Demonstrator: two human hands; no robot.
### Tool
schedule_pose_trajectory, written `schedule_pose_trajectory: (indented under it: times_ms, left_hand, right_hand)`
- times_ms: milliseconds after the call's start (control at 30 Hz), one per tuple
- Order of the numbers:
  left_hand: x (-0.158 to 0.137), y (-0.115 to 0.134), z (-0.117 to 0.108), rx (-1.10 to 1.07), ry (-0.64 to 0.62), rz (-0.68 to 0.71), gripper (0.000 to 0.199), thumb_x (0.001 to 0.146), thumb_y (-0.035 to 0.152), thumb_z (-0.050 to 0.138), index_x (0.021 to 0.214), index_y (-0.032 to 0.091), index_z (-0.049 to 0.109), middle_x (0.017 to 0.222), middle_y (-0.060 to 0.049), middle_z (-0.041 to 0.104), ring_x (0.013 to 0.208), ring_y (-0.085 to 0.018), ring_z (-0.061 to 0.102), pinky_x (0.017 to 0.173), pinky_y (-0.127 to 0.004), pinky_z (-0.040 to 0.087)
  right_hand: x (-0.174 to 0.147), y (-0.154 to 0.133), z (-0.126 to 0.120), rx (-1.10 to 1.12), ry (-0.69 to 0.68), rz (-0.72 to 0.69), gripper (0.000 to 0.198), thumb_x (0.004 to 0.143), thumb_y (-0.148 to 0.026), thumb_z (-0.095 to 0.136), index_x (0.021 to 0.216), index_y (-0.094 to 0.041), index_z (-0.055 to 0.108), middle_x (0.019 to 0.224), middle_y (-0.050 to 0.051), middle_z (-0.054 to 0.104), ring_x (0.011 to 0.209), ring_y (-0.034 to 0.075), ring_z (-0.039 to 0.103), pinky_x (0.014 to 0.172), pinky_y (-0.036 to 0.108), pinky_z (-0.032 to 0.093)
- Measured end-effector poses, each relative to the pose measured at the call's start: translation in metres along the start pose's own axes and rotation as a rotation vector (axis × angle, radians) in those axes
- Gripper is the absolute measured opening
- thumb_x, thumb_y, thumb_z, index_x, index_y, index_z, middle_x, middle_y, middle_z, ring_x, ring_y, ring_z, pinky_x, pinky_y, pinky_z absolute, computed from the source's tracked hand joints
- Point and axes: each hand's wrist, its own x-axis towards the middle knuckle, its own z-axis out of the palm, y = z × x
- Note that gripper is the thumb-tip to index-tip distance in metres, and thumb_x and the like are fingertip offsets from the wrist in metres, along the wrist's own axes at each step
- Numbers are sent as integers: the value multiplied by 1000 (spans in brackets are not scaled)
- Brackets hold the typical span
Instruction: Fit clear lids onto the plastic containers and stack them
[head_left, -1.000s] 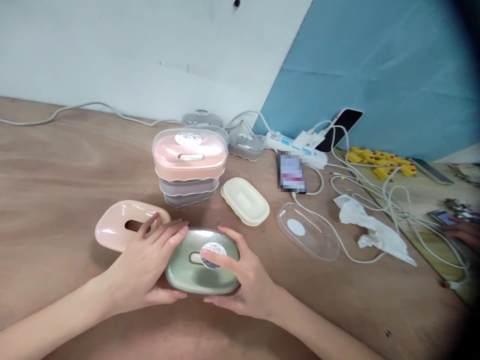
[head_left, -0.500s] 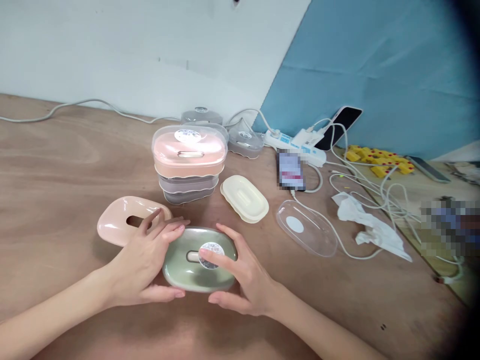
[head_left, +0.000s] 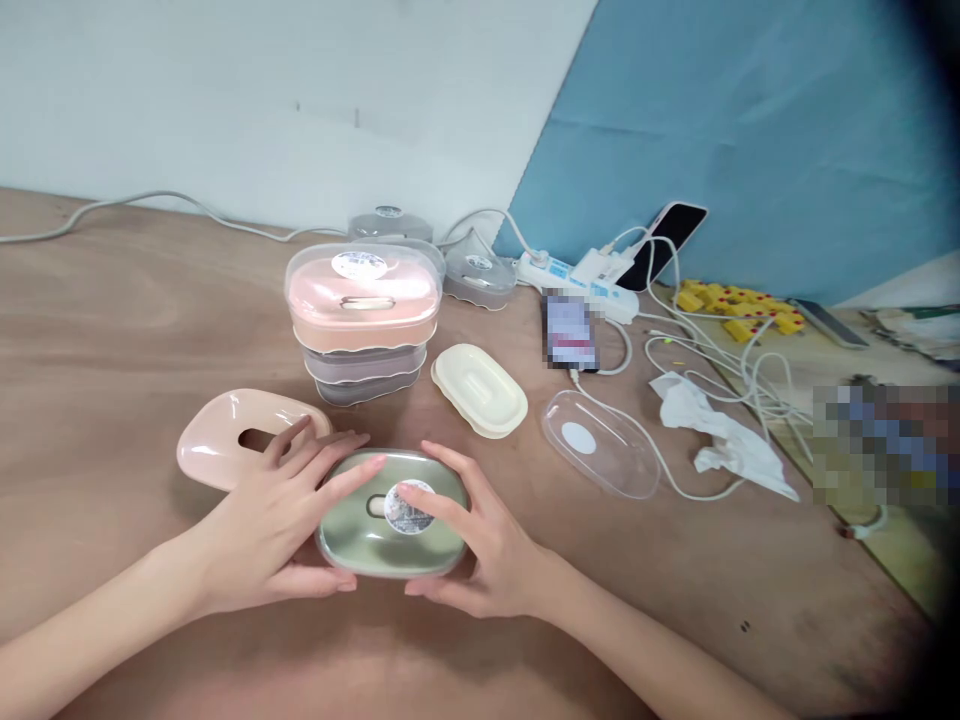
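A green soap box (head_left: 352,545) with a clear cover, a round printed sticker and an oval slot stands in front of me. My left hand (head_left: 281,510) grips its left end, thumb at the near side and index finger across the top. At the right end, my right hand (head_left: 487,535) holds it with thumb and fingers on opposite sides, its index fingertip on the sticker. Behind my left fingers lies a pink soap dish top (head_left: 217,430) with an oval hole, partly covered by that hand.
Further back stands a stack of soap boxes, pink (head_left: 360,330) uppermost. A cream tray (head_left: 480,390) and a clear lid (head_left: 615,450) lie to the right. Beyond them are a phone (head_left: 570,332), a power strip (head_left: 577,285), tangled cables, crumpled tissue (head_left: 697,425) and yellow pieces (head_left: 739,305).
My left index finger has moved onto the top of the green soap box. Both hands still hold the box, and the whole view has shifted slightly.
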Motion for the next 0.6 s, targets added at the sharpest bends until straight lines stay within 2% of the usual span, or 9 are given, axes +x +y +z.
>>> schedule_pose_trajectory:
  times_ms: [67, 233, 367, 500, 533, 600]
  left_hand:
    - [1, -1, -2, 24, -22, 2, 78, 87, 66, 48, 150, 24, 28, 139, -17, 49, 124, -37, 46, 108, -60, 20]
    - [1, 0, -2, 14, -9, -8, 76, 85, 62, 53, 148, 23, 33, 137, -16, 52, 124, -38, 48, 108, -61, 22]
    - [2, 4, -3, 22, -32, -22, 81, 82, 61, 57, 148, 22, 32, 139, -17, 51, 126, -39, 47, 107, -63, 23]
    - [2, 1, -15, 114, -26, -27, 102, 74, 69, 62, 152, 16, 22, 146, -20, 45, 135, -43, 37, 114, -65, 10]
    - [0, -3, -19, 147, -21, -37, 103, 74, 69, 61, 152, 16, 21, 147, -20, 44, 137, -44, 34, 114, -66, 7]
    - [-6, -14, -29, 185, -23, -85, 90, 80, 65, 56, 151, 19, 25, 146, -17, 45, 137, -45, 33, 112, -69, 6]
  right_hand:
    - [0, 0, 0, 4, 4, 11, 72, 82, -45, 69, 142, -19, 39, 147, 20, 20, 139, 32, 29, 104, 46, 44]
    - [0, -1, -1, 25, -26, 41, 77, 80, -51, 69, 142, -20, 37, 147, 20, 22, 141, 33, 27, 105, 47, 43]
    - [0, -2, -1, 10, -26, 38, 72, 81, -45, 68, 141, -20, 39, 146, 21, 25, 140, 33, 30, 104, 47, 44]
    - [0, 0, -3, -9, 0, 48, 72, 81, -47, 68, 141, -20, 39, 147, 20, 27, 137, 32, 37, 103, 46, 45]
    - [0, 1, -4, -17, 3, 63, 72, 81, -47, 68, 141, -20, 39, 147, 20, 27, 136, 32, 37, 104, 46, 45]
    - [-1, 4, -8, -49, 24, 97, 70, 81, -46, 68, 140, -21, 40, 148, 19, 27, 137, 33, 37, 105, 47, 43]
